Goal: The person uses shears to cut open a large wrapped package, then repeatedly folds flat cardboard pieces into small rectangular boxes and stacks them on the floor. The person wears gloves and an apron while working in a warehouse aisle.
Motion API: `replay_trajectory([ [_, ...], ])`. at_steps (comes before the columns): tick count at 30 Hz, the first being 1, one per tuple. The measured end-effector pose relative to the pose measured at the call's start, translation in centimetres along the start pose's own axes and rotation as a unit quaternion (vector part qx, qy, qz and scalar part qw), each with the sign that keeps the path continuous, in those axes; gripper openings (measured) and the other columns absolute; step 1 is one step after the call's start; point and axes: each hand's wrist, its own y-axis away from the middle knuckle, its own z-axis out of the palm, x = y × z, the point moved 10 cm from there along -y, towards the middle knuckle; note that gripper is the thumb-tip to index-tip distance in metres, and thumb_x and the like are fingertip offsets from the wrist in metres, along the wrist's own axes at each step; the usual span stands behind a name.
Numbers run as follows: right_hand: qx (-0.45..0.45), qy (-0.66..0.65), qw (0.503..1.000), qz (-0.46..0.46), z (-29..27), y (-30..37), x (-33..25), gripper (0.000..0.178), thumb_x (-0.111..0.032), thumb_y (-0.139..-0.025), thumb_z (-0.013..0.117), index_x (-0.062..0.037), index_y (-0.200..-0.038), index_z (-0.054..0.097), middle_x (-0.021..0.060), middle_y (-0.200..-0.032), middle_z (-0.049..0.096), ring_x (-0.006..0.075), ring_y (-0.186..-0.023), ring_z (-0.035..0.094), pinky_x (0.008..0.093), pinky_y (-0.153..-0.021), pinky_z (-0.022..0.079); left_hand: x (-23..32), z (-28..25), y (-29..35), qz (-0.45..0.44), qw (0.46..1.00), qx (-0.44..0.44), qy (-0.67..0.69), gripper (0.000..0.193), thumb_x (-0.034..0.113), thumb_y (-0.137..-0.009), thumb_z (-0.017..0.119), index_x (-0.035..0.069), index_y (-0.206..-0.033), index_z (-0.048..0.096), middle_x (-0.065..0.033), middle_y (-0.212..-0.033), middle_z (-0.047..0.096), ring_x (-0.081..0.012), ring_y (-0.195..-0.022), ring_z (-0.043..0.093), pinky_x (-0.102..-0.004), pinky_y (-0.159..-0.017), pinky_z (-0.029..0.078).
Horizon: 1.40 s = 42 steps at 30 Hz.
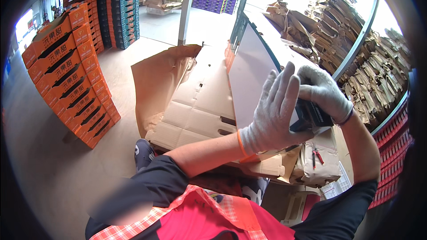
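Observation:
A large folding cardboard box, white inside (252,69) with a dark green printed outside, stands tilted in front of me. My left hand (276,111), in a white knit glove with an orange cuff, has its fingers stretched up against the near end of the box, its thumb below the dark green end flap (313,114). My right hand (327,92), gloved too, is closed with curled fingers and thumb on the corner of that end. Flat brown cardboard (195,102) lies under and left of the box.
Orange trays stand in a leaning stack (71,71) at left, with taller dark green and orange stacks (120,13) behind. Folded brown paper piles (373,66) fill the right, beyond a metal post. Red-handled pliers (316,156) lie on a brown paper bundle (322,169).

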Motion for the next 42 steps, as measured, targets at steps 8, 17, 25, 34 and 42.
replay_trajectory([
  [8,0.011,0.117,0.991,-0.064,2.3,-4.1,-2.0,0.023,-0.021,-0.082,0.057,-0.0026,-0.095,0.061,0.0115,-0.078,0.061,0.0208,-0.071,0.060,0.0330,-0.066,0.048,-4.2,3.7,4.5,-0.228,0.958,-0.143,0.104,0.139,0.052,-0.056,0.084,-0.005,-0.149,-0.003,-0.0344,-0.153,0.000,-0.0485,-0.144,-0.005,-0.0581,-0.114,0.003],
  [17,0.229,-0.016,0.972,-0.049,-1.4,-11.5,-3.6,0.040,-0.034,-0.092,0.062,-0.0033,-0.118,0.058,0.0067,-0.085,0.068,0.0141,-0.075,0.066,0.0235,-0.068,0.055,-4.3,-1.1,6.8,-0.171,0.978,-0.051,0.112,0.121,0.031,-0.069,0.083,-0.008,-0.149,0.001,-0.0376,-0.150,0.008,-0.0524,-0.141,0.010,-0.0504,-0.115,0.013],
  [25,-0.144,-0.075,0.984,-0.070,10.5,-13.9,0.0,0.029,-0.032,-0.082,0.070,-0.0035,-0.087,0.072,0.0072,-0.070,0.068,0.0168,-0.068,0.066,0.0316,-0.063,0.052,-1.8,-2.6,9.8,-0.266,0.905,-0.275,0.184,0.109,0.028,-0.075,0.078,-0.004,-0.149,0.005,-0.0335,-0.151,0.015,-0.0445,-0.142,0.016,-0.0418,-0.116,0.018],
  [34,-0.126,0.446,0.886,-0.015,17.4,-4.8,20.8,0.015,-0.010,-0.077,0.060,-0.0128,-0.089,0.070,0.0054,-0.099,0.069,0.0225,-0.102,0.064,0.0387,-0.074,0.054,-6.0,-18.4,4.5,0.127,0.868,-0.252,-0.408,0.047,0.016,-0.083,0.068,0.014,-0.129,0.059,-0.0090,-0.132,0.058,-0.0273,-0.120,0.057,-0.0467,-0.105,0.041],
  [42,-0.285,0.209,0.894,-0.277,18.9,12.8,10.4,0.068,-0.034,-0.060,0.081,-0.0200,-0.123,0.058,0.0025,-0.116,0.063,0.0243,-0.107,0.060,0.0378,-0.084,0.049,-10.6,-8.9,15.7,0.073,0.720,-0.688,-0.045,0.056,0.037,-0.056,0.087,0.013,-0.100,0.064,-0.0086,-0.129,0.054,-0.0299,-0.129,0.043,-0.0456,-0.106,0.037],
])
